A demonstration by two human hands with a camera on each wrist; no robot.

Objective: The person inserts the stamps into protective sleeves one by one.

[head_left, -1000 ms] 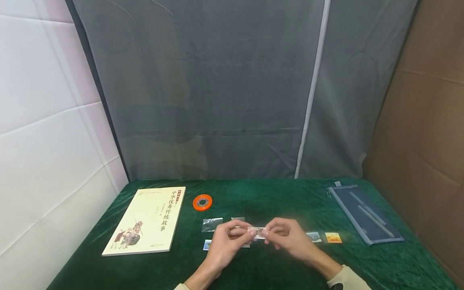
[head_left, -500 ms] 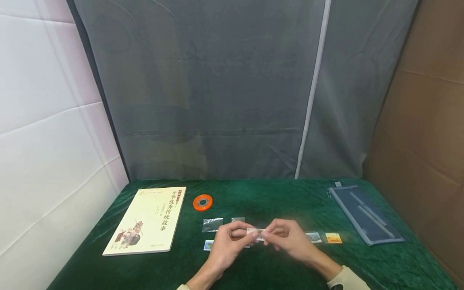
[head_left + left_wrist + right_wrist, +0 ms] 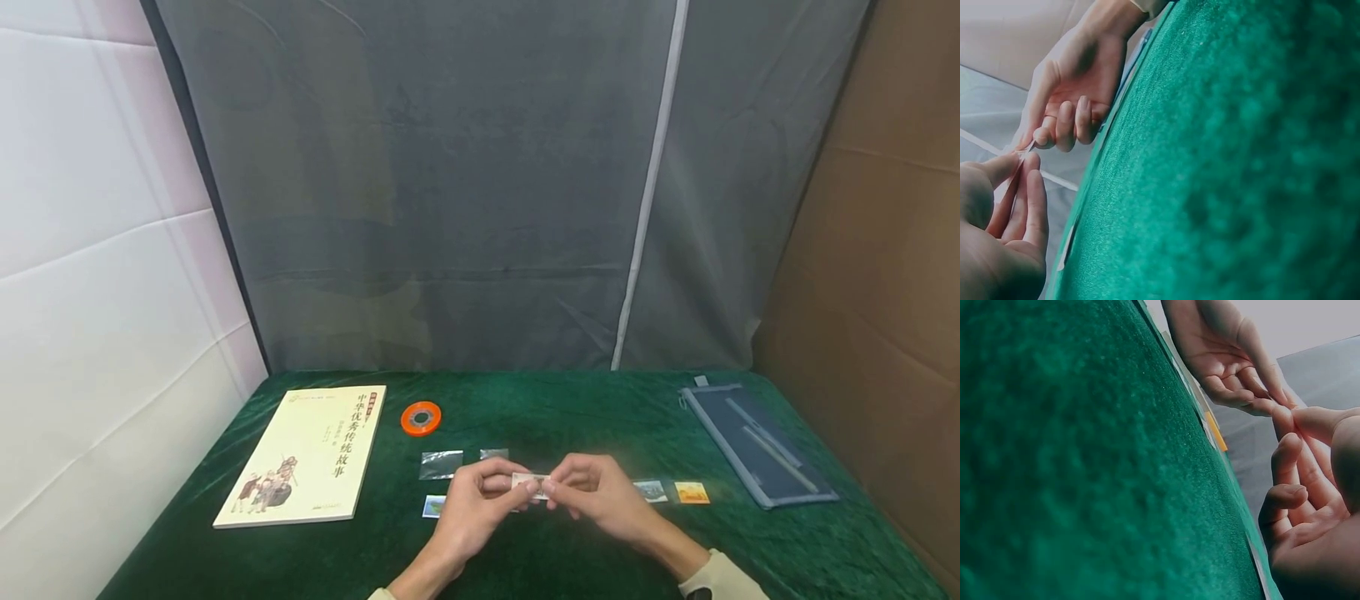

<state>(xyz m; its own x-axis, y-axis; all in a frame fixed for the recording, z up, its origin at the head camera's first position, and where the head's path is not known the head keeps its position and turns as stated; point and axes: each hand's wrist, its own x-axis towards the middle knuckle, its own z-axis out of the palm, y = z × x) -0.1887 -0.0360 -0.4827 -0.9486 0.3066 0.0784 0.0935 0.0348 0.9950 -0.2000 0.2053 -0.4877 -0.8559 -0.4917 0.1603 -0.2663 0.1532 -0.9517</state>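
Observation:
Both hands hold a small white-edged stamp (image 3: pixel 522 479) just above the table, at the front middle of the head view. My left hand (image 3: pixel 474 510) pinches its left side between thumb and fingers. At the other end, the thumb and fingertips of my right hand (image 3: pixel 600 495) pinch it. Fingers hide much of its picture. Close by the left hand lie a blue-green stamp (image 3: pixel 432 506) and a clear plastic sleeve (image 3: pixel 442 465). A second clear sleeve (image 3: pixel 493 453) is partly covered by that hand. Right of the right hand are a grey-blue stamp (image 3: pixel 651 491) and a yellow-orange stamp (image 3: pixel 691 492).
On the left of the green cloth-covered table (image 3: pixel 570 408) lies a cream book (image 3: pixel 307 454). An orange ring-shaped roll (image 3: pixel 421 418) is beside it. A dark blue mesh zip pouch (image 3: pixel 757 446) lies at the right. Grey, white and brown panels surround the table.
Both hands keep their pinch on the stamp and stay almost in place. The held stamp has tilted slightly and sits a touch lower between the fingers.

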